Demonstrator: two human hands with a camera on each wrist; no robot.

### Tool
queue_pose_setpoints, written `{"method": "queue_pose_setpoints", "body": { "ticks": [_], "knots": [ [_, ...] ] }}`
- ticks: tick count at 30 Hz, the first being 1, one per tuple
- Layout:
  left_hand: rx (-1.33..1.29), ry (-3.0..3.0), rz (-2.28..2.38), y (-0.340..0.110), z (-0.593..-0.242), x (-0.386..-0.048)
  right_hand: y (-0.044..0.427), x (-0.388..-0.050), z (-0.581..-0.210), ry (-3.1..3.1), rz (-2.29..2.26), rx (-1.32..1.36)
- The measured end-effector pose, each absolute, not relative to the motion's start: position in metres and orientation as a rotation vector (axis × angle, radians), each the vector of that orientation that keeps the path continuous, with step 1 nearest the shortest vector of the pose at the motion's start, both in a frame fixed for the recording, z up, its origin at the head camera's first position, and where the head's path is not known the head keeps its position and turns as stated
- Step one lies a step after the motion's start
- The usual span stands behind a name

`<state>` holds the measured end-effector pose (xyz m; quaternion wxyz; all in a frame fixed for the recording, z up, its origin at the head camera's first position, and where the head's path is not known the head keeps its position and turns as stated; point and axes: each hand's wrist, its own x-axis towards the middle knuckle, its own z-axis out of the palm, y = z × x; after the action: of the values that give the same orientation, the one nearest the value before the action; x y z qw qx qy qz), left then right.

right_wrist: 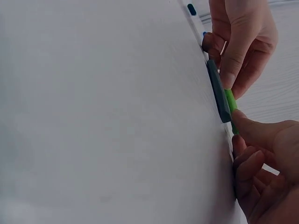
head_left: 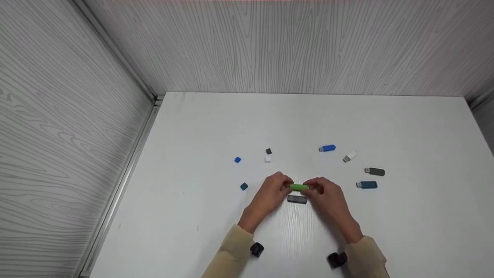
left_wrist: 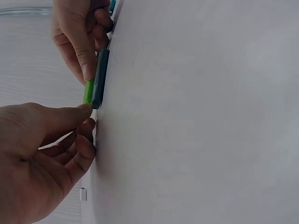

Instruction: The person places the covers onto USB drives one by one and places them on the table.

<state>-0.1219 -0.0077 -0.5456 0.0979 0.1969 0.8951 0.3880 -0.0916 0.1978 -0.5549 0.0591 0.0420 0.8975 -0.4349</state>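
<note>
Hands (head_left: 270, 193) (head_left: 330, 197) (two) pinch one green stick (head_left: 299, 187); four caps (head_left: 237, 160) nearby.

1. Grey wood-grained back wall (head_left: 247, 46) at the far edge of the white table (head_left: 417, 123).
2. Metal rail (head_left: 117, 193) along the left edge.
3. Wood-grained left wall (head_left: 58, 135) beyond that edge.
4. Right wall (head_left: 487, 119) past the far right corner.

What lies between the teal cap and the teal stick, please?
From teal cap to teal stick, the head view shows the left hand, the green stick both hands pinch, and the right hand.
</note>
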Motion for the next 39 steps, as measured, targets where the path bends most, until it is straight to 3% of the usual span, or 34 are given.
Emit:
{"method": "queue_pose_setpoints", "body": {
  "ticks": [20,39],
  "knots": [
    [0.447,2.697,1.102,-0.014,-0.539,-0.115,0.198,-0.091,-0.553,2.679,-1.369,0.145],
    [0.214,2.833,1.04,-0.063,-0.528,-0.107,0.244,-0.082,-0.536,2.669,-1.303,0.266]
  ]
}}
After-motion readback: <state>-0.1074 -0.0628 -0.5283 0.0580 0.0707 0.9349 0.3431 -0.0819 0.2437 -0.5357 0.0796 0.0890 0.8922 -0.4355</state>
